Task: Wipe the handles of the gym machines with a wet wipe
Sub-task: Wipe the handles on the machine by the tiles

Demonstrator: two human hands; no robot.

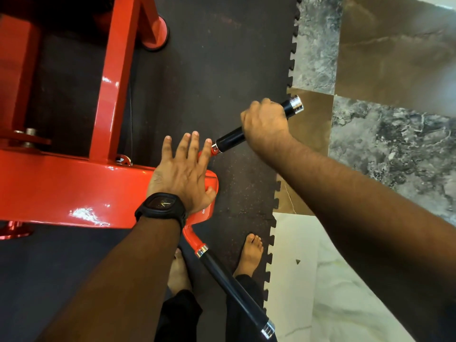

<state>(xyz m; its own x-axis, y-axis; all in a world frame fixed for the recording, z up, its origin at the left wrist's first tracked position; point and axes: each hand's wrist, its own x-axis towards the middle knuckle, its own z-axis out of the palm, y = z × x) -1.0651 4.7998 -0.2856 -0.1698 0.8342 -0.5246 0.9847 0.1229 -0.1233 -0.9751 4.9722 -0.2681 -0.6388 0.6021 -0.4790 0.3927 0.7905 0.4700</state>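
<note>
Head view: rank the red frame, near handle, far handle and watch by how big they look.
1. red frame
2. near handle, though it is closer to the camera, so its lead over the far one is unsure
3. far handle, partly covered by the right hand
4. watch

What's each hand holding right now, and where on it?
The right hand grips the upper black handle around its middle. The left hand holds nothing, resting flat on the red machine arm.
</note>
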